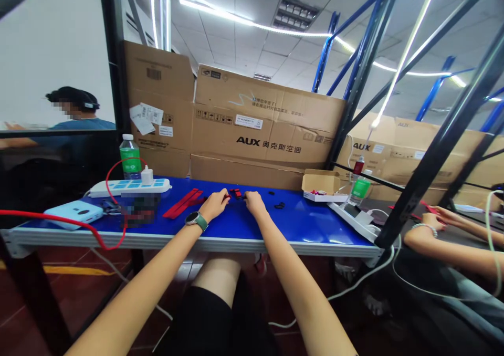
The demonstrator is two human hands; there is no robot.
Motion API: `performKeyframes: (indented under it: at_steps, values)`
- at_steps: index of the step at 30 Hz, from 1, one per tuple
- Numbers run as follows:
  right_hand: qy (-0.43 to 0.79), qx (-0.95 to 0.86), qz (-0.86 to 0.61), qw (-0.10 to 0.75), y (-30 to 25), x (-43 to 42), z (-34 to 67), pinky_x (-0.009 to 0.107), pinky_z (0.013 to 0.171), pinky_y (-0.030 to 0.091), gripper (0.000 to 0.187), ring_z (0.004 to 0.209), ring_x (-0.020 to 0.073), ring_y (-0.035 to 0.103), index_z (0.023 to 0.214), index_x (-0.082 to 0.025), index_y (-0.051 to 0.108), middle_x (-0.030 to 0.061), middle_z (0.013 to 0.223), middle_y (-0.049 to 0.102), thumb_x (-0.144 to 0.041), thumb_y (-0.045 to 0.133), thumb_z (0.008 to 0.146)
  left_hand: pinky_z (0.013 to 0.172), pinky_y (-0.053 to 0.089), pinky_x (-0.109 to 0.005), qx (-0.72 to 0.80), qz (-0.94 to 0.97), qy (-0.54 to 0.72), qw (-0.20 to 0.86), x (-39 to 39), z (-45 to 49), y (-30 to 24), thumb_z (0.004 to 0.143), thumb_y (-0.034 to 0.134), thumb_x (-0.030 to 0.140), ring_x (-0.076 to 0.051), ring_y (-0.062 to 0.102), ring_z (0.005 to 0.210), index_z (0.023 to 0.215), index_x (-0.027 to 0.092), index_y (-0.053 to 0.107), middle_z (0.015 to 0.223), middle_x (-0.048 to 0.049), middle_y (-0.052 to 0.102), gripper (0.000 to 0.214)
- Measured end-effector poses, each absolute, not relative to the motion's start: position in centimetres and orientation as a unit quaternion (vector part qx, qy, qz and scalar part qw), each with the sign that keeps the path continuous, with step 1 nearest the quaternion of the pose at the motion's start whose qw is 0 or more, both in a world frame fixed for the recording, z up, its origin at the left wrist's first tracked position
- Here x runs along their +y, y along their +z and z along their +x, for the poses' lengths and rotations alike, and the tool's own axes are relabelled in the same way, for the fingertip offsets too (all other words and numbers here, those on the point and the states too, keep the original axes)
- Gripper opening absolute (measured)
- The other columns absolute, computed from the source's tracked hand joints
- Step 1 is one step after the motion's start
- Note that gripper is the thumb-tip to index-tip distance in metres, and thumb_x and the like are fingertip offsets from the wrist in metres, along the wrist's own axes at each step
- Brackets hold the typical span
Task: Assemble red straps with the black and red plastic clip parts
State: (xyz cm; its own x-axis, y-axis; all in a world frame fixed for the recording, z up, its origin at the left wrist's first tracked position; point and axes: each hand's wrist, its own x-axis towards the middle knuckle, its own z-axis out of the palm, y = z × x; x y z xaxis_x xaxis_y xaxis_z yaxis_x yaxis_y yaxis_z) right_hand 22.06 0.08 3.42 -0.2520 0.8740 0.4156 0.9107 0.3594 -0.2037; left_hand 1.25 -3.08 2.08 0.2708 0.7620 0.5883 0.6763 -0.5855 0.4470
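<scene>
"How do the fingers stand?"

"The left hand point(214, 206) pinches the red strap point(236, 191), mid-frame; the right hand point(255, 202) curls just beside it, but whether it grips anything, one cannot tell."

"And the step?"

"Apparently working the strap between both hands; the next move likely calls for steady fingertips. Black pieces point(279, 206) lie right of centre, red webbing point(182, 203) left."

Between left hand point(216, 203) and right hand point(254, 202), a short red-and-black strap piece point(237, 192), close to the fingertips, details too small to tell. Farther left on the blue tabletop point(244, 224), long red fabric strips point(181, 203), flat and slanted; to the right, small black pieces point(280, 206), loose.
</scene>
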Motion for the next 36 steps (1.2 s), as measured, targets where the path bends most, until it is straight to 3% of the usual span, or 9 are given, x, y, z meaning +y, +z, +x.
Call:
performKeyframes:
  at_steps: [4,8,12,18,21,24,28,36]
  values:
    - [0.196,-0.720,-0.482,0.459,2.6,1.5,22.0,0.030,0.082,0.059,0.018,0.087,0.0208,0.074,0.100,-0.020,0.075,0.0053,0.093,0.078,-0.018,0.065,0.086,0.067,0.048,-0.026,0.455,0.786,0.415,0.047,-2.3,0.8,1.7,0.093,0.058,0.028,-0.019,0.070,0.073,0.094,0.021,0.069,0.082,-0.0048,0.075,0.012]
    - [0.342,-0.664,-0.385,0.542,1.8,2.1,21.6,0.032,0.079,0.062,0.022,0.086,0.0198,0.075,0.097,-0.019,0.073,0.0033,0.090,0.077,-0.016,0.067,0.077,0.066,0.049,-0.026,0.458,0.778,0.428,0.049,-1.8,0.5,1.5,0.092,0.059,0.030,-0.019,0.070,0.071,0.095,0.021,0.073,0.081,-0.0050,0.076,0.017]
    - [0.350,-0.672,-0.362,0.543,1.5,1.9,21.7,0.033,0.078,0.062,0.034,0.080,0.0189,0.074,0.107,-0.019,0.069,0.0026,0.086,0.076,-0.017,0.071,0.072,0.067,0.050,-0.027,0.443,0.778,0.442,0.052,-1.8,0.5,1.5,0.093,0.057,0.030,-0.018,0.070,0.069,0.098,0.022,0.072,0.080,-0.0035,0.076,0.018]
    - [0.185,-0.721,-0.391,0.541,1.9,1.3,22.2,0.032,0.086,0.058,0.015,0.086,0.0185,0.073,0.091,-0.020,0.072,0.0042,0.092,0.077,-0.021,0.063,0.079,0.065,0.047,-0.026,0.424,0.780,0.460,0.030,-2.4,0.7,1.9,0.091,0.062,0.029,-0.019,0.069,0.072,0.093,0.022,0.067,0.080,-0.0032,0.075,0.009]
    - [0.181,-0.719,-0.392,0.545,1.7,1.2,22.0,0.027,0.070,0.059,0.021,0.075,0.0159,0.073,0.100,-0.021,0.069,0.0042,0.098,0.075,-0.025,0.056,0.085,0.064,0.044,-0.025,0.415,0.790,0.451,-0.002,-2.9,0.9,2.2,0.091,0.061,0.029,-0.018,0.068,0.070,0.086,0.022,0.066,0.078,-0.0025,0.074,0.010]
    - [0.213,-0.710,-0.398,0.540,1.5,1.2,21.6,0.024,0.054,0.056,0.026,0.061,0.0139,0.070,0.107,-0.022,0.065,0.0026,0.096,0.073,-0.027,0.061,0.082,0.063,0.043,-0.025,0.412,0.793,0.448,-0.008,-3.2,1.0,2.4,0.091,0.060,0.028,-0.017,0.067,0.069,0.085,0.022,0.067,0.077,-0.0022,0.073,0.012]
    - [0.216,-0.728,-0.382,0.526,1.5,0.8,21.0,0.026,0.064,0.059,0.018,0.067,0.0163,0.072,0.095,-0.021,0.067,0.0015,0.083,0.075,-0.025,0.065,0.078,0.065,0.044,-0.025,0.408,0.795,0.448,0.004,-3.2,1.1,2.4,0.090,0.059,0.026,-0.017,0.068,0.070,0.087,0.021,0.071,0.081,-0.0040,0.075,0.013]
    - [0.180,-0.755,-0.327,0.539,1.9,-0.2,20.5,0.031,0.081,0.060,0.010,0.081,0.0206,0.074,0.081,-0.020,0.069,0.0046,0.088,0.077,-0.029,0.070,0.077,0.065,0.048,-0.025,0.435,0.767,0.471,0.023,-3.0,1.3,2.4,0.085,0.060,0.026,-0.017,0.070,0.068,0.077,0.020,0.067,0.074,-0.0031,0.074,0.013]
